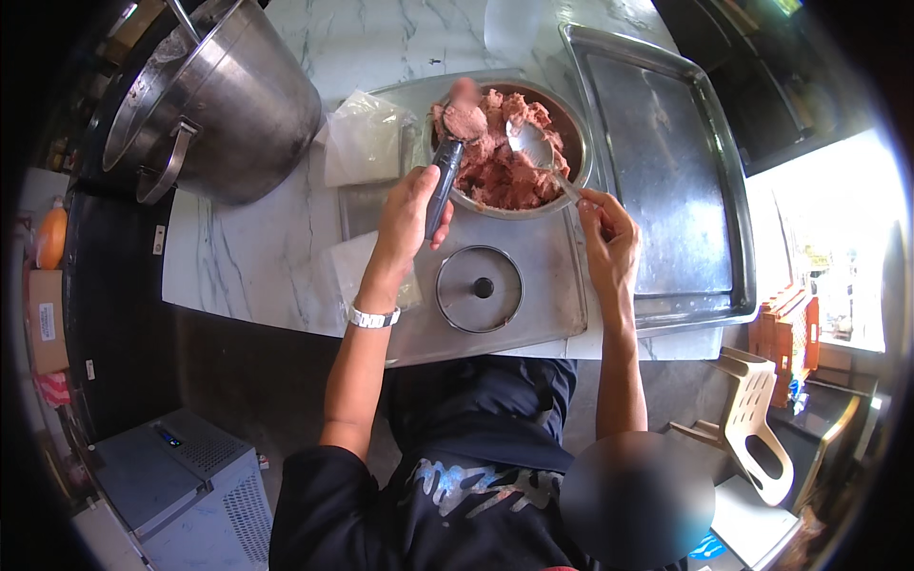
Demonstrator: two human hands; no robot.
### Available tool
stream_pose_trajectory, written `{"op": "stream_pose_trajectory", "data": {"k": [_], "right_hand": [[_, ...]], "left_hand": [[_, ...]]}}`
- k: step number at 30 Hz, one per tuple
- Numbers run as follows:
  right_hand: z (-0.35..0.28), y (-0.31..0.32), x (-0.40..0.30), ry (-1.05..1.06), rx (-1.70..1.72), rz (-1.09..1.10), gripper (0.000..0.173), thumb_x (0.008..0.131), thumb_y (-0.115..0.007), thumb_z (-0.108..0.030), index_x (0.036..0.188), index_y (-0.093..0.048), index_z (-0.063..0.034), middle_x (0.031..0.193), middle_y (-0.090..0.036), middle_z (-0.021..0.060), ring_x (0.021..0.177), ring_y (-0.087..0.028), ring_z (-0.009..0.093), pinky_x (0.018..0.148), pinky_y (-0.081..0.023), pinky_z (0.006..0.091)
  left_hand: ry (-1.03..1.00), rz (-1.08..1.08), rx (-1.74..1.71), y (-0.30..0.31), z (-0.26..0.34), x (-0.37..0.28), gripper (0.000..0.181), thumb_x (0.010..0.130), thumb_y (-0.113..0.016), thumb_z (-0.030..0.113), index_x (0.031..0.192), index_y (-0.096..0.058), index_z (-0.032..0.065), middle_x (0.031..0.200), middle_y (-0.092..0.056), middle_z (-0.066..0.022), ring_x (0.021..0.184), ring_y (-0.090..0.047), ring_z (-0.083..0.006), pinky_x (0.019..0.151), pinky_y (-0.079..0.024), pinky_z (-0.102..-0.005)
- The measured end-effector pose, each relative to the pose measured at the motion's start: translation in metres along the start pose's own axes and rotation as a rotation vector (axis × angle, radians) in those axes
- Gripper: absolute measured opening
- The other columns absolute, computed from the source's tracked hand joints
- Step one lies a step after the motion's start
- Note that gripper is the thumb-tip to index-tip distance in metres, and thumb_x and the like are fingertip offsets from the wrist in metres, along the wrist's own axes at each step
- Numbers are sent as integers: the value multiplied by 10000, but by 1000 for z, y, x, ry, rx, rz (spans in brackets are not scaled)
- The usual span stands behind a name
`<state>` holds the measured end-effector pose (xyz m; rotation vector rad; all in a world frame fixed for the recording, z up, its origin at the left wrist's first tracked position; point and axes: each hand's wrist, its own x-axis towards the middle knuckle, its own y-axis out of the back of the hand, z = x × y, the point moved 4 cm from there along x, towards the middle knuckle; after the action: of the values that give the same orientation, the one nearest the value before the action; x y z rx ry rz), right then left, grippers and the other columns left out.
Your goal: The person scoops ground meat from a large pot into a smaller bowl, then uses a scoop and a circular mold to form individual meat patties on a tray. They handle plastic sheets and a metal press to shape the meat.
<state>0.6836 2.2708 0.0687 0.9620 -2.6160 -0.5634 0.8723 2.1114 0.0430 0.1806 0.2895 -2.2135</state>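
Observation:
My left hand (pixel 410 214) grips the dark handle of a scoop (pixel 445 171), whose head is heaped with pink ground meat (pixel 464 123) at the bowl's left side. In my right hand (pixel 610 232), pinched between thumb and fingers, is the handle of a metal spoon (pixel 532 141); its bowl rests on the meat mass (pixel 510 184). That meat fills much of a round stainless steel bowl (pixel 587 160). Nearer to me, a round metal patty mould with a black knob (pixel 483 287) sits on a flat metal tray (pixel 550 285).
Clear plastic sheets (pixel 363 153) lie left of the bowl, with more sheets (pixel 355 257) beside my left forearm. A large steel pot (pixel 235 107) stands at the left of the marble-patterned table (pixel 243 250). A rimmed baking tray (pixel 668 185) lies right of the bowl.

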Motion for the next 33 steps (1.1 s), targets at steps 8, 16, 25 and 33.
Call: {"op": "stream_pose_trajectory", "data": {"k": [8,16,25,33], "right_hand": [[-5,-12,15,-24,315,-117,230,885,-642,-169,1061,-702,-33,668,-531,-72,594,-402,11,506,-305,188],[11,-9,11,16,-9,-36,205,858,-678,-194,1012,-724,-66,544,-492,-8,545,-429,35,501,-357,222],[-14,-5,-6,350,-221,233,135,914,-565,-113,1038,-612,-86,830,-631,131,627,-611,253,539,-458,383],[-17,-29,-21,419,-436,153,468,868,-607,-88,1289,-571,-290,830,-457,36,629,-540,177,497,-439,328]], "left_hand": [[17,-55,6,-14,-2,-4,376,965,-467,433,868,-501,71,588,-514,-24,402,-456,-82,356,-342,-229],[64,-80,-148,-13,-5,-9,453,967,-433,454,1053,-542,23,626,-492,-15,418,-412,-58,367,-314,-196],[152,-130,-255,-16,3,-10,475,973,-410,440,1116,-536,4,644,-473,-5,443,-401,-53,402,-329,-186],[260,-269,-406,-24,3,-13,469,988,-385,396,1153,-512,-24,672,-482,-18,461,-405,-49,399,-341,-182]]}}
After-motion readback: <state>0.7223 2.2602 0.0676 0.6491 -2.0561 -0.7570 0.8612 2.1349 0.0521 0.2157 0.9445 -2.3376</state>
